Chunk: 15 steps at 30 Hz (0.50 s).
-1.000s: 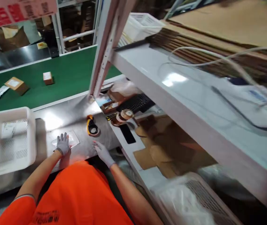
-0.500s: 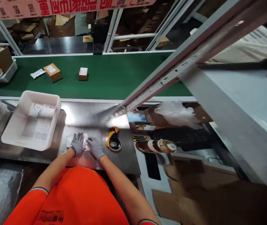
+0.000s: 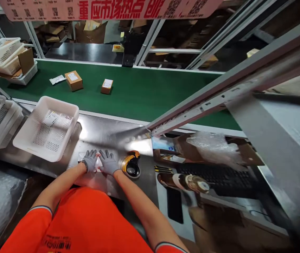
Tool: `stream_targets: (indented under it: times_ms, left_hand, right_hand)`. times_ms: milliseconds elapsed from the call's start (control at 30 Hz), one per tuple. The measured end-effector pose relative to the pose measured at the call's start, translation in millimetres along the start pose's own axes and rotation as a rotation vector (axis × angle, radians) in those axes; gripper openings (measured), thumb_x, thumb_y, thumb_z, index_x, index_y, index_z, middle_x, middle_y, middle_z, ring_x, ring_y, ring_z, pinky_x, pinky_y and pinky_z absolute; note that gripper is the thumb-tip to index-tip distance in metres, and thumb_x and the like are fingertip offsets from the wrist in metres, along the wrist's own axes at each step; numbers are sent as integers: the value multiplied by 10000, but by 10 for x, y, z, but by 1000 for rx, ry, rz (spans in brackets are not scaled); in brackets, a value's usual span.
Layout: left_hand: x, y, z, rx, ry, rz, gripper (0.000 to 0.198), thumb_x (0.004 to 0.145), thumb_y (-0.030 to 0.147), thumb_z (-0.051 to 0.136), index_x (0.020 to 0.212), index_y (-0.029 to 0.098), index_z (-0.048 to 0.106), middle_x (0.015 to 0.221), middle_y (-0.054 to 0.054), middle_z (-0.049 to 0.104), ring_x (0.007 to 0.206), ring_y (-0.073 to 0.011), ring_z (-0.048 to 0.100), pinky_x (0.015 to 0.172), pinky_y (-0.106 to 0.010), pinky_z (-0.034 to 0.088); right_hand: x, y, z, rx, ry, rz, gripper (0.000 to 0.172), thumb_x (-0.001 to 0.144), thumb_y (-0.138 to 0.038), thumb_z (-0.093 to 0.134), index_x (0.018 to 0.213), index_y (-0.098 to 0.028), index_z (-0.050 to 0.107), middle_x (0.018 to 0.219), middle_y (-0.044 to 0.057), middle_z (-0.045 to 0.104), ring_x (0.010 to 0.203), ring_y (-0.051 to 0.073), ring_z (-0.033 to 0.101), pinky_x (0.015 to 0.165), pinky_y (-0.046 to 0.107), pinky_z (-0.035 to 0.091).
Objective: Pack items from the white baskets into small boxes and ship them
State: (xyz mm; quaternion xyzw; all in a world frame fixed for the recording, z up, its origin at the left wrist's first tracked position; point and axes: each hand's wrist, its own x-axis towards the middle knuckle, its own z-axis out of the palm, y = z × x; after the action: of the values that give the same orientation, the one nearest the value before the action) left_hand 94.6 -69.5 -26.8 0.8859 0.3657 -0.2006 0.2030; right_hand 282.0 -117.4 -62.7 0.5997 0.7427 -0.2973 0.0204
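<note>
Both gloved hands lie flat, fingers spread, side by side on a clear plastic packet near the bench's front edge: left hand, right hand. A yellow tape dispenser sits just right.

A steel counter ran across the middle of the frame. On it lay a white basket at the left, a small clear packet near the lower edge, and a yellow tape dispenser just right of it.
</note>
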Motion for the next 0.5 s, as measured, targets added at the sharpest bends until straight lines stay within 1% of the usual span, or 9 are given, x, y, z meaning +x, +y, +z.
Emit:
stream_targets:
  times_ms: [67, 133, 200, 267, 300, 333, 400, 467, 500]
  left_hand:
    - [-116, -65, -249, -36, 103, 46, 930, 981, 395, 772, 1738, -19, 426, 1816, -351, 377, 1726, -459, 350, 1417, -610, 273]
    - [-265, -249, -562, -52, 241, 86, 821, 1054, 354, 659, 1756, 13, 403, 1837, -304, 376, 1736, -395, 347, 1432, -564, 264]
    - [-430, -564, -913, -62, 424, 49, 724, 1093, 301, 569, 1761, 71, 411, 1847, -241, 393, 1735, -330, 351, 1440, -516, 268]
    - [-595, -975, -1247, -86, 625, -67, 641, 1095, 255, 550, 1713, 98, 486, 1804, -210, 470, 1695, -306, 410, 1426, -490, 310]
    - [-673, -1196, -1390, -97, 697, -148, 607, 1094, 236, 552, 1684, 96, 517, 1777, -207, 503, 1665, -301, 447, 1413, -476, 335]
    - [-745, -1412, -1509, -106, 738, -245, 579, 1096, 214, 549, 1660, 81, 536, 1757, -214, 522, 1635, -299, 478, 1399, -464, 354]
    - [-863, -1795, -1668, -121, 760, -426, 526, 1095, 162, 546, 1602, 19, 567, 1706, -253, 561, 1564, -306, 540, 1360, -453, 390]
    - [-935, -2063, -1739, -133, 752, -553, 473, 1060, 120, 603, 1511, -22, 625, 1622, -288, 626, 1494, -331, 594, 1300, -464, 446]
    - [-955, -2149, -1755, -136, 752, -583, 446, 1036, 120, 651, 1459, -20, 660, 1582, -297, 655, 1473, -348, 609, 1269, -470, 473]
  right_hand:
    - [-49, -9, -3, 31, 40, 56, 887, 942, -404, 835, 1740, -186, 517, 1894, 237, 303, 1747, 519, 244, 1377, 731, 208]
    - [-128, -5, 81, 44, 90, 145, 860, 954, -418, 820, 1722, -152, 539, 1888, 268, 297, 1749, 517, 243, 1384, 700, 216]
    - [-216, -4, 252, 29, 160, 244, 831, 966, -416, 790, 1697, -94, 559, 1873, 301, 303, 1760, 507, 236, 1405, 663, 204]
    - [-284, -9, 484, -13, 250, 296, 765, 1011, -392, 689, 1677, -36, 566, 1860, 314, 321, 1768, 486, 241, 1424, 643, 189]
    - [-303, -12, 607, -40, 270, 294, 740, 1026, -373, 632, 1672, -18, 565, 1858, 306, 330, 1769, 481, 246, 1427, 649, 187]
    - [-311, -14, 723, -59, 284, 278, 706, 1034, -315, 567, 1675, -19, 565, 1854, 284, 352, 1767, 459, 271, 1431, 634, 199]
    - [-301, -9, 913, -83, 303, 274, 692, 1015, -245, 508, 1667, -26, 585, 1832, 271, 404, 1748, 427, 342, 1432, 593, 241]
    - [-269, 5, 1028, -114, 320, 288, 690, 1011, -232, 479, 1656, -21, 603, 1814, 278, 437, 1732, 416, 382, 1419, 573, 280]
    - [-249, 12, 1059, -128, 331, 299, 688, 1014, -242, 474, 1652, -23, 611, 1808, 283, 447, 1723, 418, 400, 1407, 575, 302]
